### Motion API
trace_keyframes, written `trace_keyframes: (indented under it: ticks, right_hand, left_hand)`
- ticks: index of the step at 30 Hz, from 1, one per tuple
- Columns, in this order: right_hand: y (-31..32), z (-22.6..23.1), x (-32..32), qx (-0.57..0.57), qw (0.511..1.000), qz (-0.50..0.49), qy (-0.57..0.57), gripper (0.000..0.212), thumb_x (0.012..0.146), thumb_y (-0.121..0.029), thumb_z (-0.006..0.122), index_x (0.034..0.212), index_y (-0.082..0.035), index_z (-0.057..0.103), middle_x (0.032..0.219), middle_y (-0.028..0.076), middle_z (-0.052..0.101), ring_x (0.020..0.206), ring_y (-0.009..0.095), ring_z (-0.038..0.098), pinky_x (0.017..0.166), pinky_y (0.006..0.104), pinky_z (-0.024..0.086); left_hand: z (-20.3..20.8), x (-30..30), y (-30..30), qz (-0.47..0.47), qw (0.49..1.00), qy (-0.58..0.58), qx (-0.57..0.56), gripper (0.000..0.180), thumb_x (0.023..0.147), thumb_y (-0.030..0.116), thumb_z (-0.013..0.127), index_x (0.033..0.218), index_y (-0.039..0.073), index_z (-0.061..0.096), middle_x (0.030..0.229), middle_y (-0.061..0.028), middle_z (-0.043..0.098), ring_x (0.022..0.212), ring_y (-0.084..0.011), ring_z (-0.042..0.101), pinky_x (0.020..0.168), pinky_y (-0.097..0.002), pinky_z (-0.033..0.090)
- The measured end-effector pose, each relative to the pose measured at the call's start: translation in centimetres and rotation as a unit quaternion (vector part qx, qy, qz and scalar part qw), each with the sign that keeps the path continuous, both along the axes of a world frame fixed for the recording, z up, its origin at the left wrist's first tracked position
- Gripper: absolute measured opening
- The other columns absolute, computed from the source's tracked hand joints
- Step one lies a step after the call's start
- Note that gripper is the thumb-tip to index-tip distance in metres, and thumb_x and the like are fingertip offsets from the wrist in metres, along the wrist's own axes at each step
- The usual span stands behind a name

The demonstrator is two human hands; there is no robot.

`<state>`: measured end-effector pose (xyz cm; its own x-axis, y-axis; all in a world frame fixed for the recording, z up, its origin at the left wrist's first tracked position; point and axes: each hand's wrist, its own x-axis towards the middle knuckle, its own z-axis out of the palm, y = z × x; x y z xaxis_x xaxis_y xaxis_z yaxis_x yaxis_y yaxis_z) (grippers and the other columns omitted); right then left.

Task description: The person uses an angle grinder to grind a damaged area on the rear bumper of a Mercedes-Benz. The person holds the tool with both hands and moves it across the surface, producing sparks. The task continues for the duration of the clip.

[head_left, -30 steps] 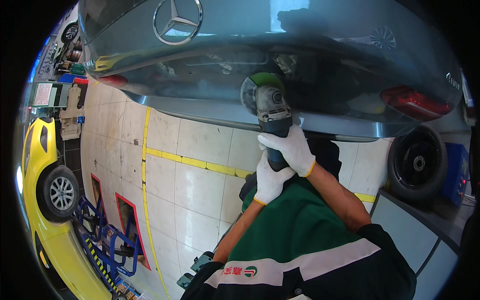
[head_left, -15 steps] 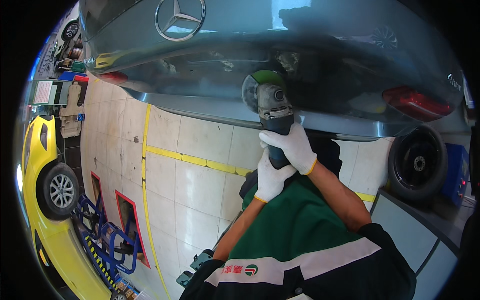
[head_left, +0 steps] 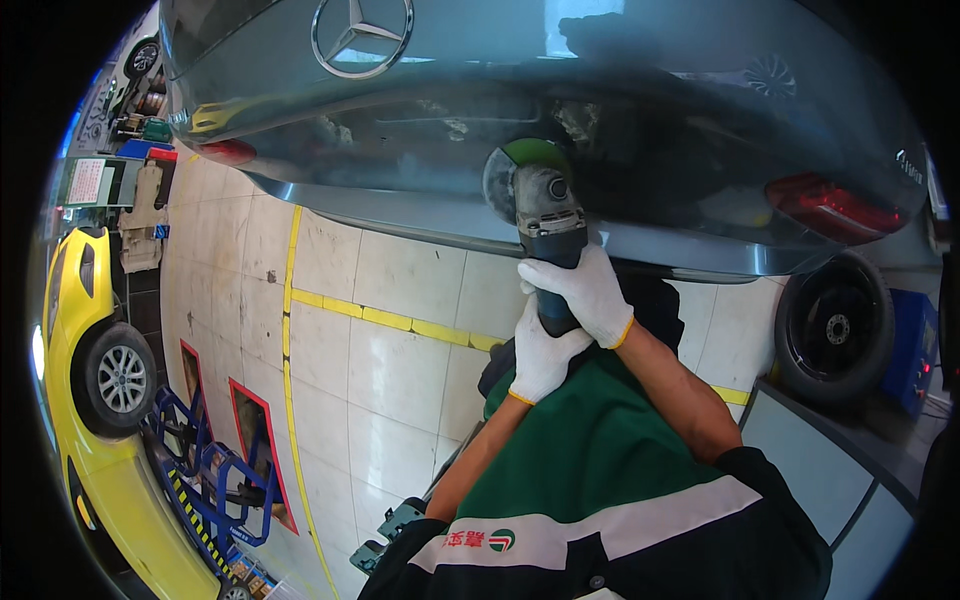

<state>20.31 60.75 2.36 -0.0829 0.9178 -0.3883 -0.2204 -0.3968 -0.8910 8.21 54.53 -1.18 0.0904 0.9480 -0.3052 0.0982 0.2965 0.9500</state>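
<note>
Grinder: we see the angle grinder (head_left: 550, 225) upright before the grey-blue rear panel (head_left: 430, 145) of the car.
Right hand: our gloved right hand (head_left: 592, 296) is wrapped around the tool's dark body, nearer its head.
Left hand: our gloved left hand (head_left: 543, 358) grips the rear end, just below the right.
Disc risk: if we tilt the tool or bear down on an edge, the green disc (head_left: 540, 152) could gouge the panel or kick back.
Glove risk: a finger straying forward could let the loose knit catch.
Hidden: the meeting of disc and panel; we cannot tell whether they touch, or whether the disc spins. Some fingertips and any power lead are out of sight too.
Hard to read: the pale patches (head_left: 577, 122) mix with reflections; we cannot tell bare metal from filler.
Cut off: the round emblem (head_left: 362, 38) at the upper edge.
</note>
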Motion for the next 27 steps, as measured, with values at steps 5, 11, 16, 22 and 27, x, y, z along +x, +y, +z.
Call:
trace_keyframes:
  ticks: [5,11,16,22,27]
  right_hand:
    - [-0.2,0.2,-0.4,-0.012,1.0,-0.015,0.014,0.022,0.085,-0.018,0.084,0.092,-0.001,0.073,0.08,0.005,0.072,0.072,0.012,0.066,0.069,0.0301,0.054]
    - [-0.1,0.0,-0.3,-0.002,1.0,-0.018,0.019,0.022,0.085,-0.018,0.083,0.092,-0.001,0.072,0.08,0.004,0.072,0.072,0.012,0.066,0.069,0.0296,0.054]
    - [-0.1,0.0,-0.2,-0.01,1.0,-0.008,0.006,0.022,0.085,-0.018,0.083,0.092,-0.001,0.072,0.08,0.005,0.072,0.072,0.012,0.066,0.069,0.0298,0.054]
    - [-0.3,-0.5,-0.3,0.002,1.0,-0.011,-0.009,0.022,0.086,-0.018,0.082,0.094,0.0,0.072,0.081,0.006,0.073,0.073,0.013,0.067,0.069,0.0295,0.055]
    - [-0.1,0.0,-0.5,-0.005,1.0,-0.01,-0.001,0.022,0.086,-0.017,0.083,0.094,0.0,0.071,0.082,0.005,0.072,0.073,0.013,0.067,0.07,0.0296,0.055]
  left_hand:
    - [-1.1,-0.2,-0.1,-0.007,1.0,0.012,-0.006,0.064,0.071,0.02,0.09,0.125,-0.001,0.062,0.11,-0.0122,0.074,0.102,-0.0223,0.07,0.093,-0.036,0.055]
    - [-0.4,0.0,0.0,-0.007,1.0,0.006,0.008,0.063,0.071,0.018,0.09,0.125,0.0,0.062,0.112,-0.0118,0.074,0.104,-0.0209,0.07,0.094,-0.0359,0.055]
    - [-0.9,-0.1,-0.1,-0.004,1.0,-0.022,-0.01,0.064,0.071,0.018,0.091,0.126,0.0,0.062,0.112,-0.0118,0.074,0.104,-0.0212,0.07,0.094,-0.0362,0.055]
    - [-0.7,-0.1,-0.3,-0.003,0.999,-0.029,-0.015,0.063,0.072,0.017,0.09,0.126,-0.001,0.062,0.112,-0.0108,0.074,0.103,-0.0196,0.069,0.094,-0.0353,0.054]
    - [-1.1,0.0,-0.3,0.005,0.999,-0.043,-0.008,0.063,0.072,0.017,0.09,0.125,-0.001,0.061,0.112,-0.0106,0.074,0.103,-0.019,0.069,0.094,-0.035,0.054]
